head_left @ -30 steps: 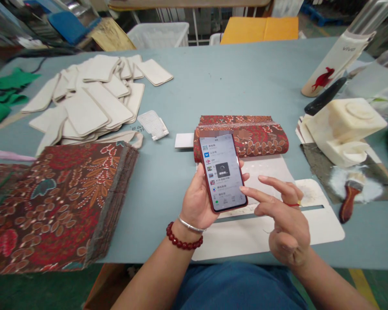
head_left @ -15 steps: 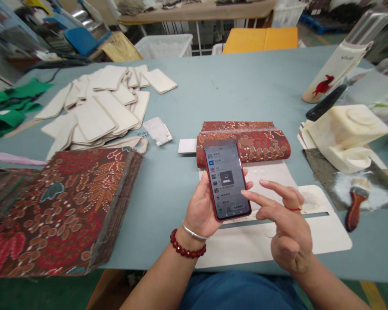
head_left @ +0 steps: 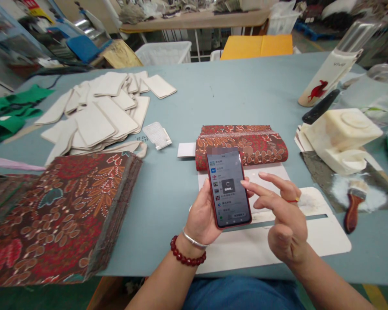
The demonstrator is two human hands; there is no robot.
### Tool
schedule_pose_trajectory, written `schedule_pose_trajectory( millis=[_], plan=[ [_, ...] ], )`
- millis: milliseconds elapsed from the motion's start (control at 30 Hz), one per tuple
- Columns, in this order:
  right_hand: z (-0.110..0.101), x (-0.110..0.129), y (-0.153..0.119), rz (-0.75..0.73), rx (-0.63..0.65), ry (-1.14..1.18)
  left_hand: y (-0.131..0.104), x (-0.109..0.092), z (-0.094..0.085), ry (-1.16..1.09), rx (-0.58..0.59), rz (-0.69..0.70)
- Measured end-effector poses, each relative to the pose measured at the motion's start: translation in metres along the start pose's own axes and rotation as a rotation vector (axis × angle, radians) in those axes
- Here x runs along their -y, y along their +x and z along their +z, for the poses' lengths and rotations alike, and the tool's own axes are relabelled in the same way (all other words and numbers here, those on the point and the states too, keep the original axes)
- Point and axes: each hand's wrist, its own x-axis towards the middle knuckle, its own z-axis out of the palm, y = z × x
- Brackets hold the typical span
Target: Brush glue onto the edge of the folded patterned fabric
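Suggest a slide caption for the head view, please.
Left hand holds a red phone; right hand taps its screen.

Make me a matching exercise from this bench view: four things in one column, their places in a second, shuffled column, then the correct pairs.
Things:
1. phone
2. brush
3. stack of patterned fabric
4. pile of cream panels

Places:
A. far left of the table, behind the fabric stack
B. in the left hand, with the right hand poised at its screen
C. near left edge of the table
D. on a white-powdered sheet at the right

Pairs: 1-B, 2-D, 3-C, 4-A
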Motion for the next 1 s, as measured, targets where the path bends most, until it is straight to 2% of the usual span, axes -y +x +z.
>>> schedule_pose_trajectory(
  millis=[400, 633, 1000],
  plan=[
    [0.0024, -0.0036, 0.0079, 0.003, -0.045, -0.023, 0.001, -0.0003, 0.0006, -0.02, -0.027, 0.003],
    [0.0018, -0.0038, 0.0067, 0.009, -0.027, -0.025, 0.0012, -0.0005, 0.0032, -0.012, -0.053, 0.005],
    [0.0024, -0.0043, 0.0043, 0.01, -0.008, 0.015, 0.0019, 0.0006, 0.0002, -0.03, -0.03, 0.005]
  ],
)
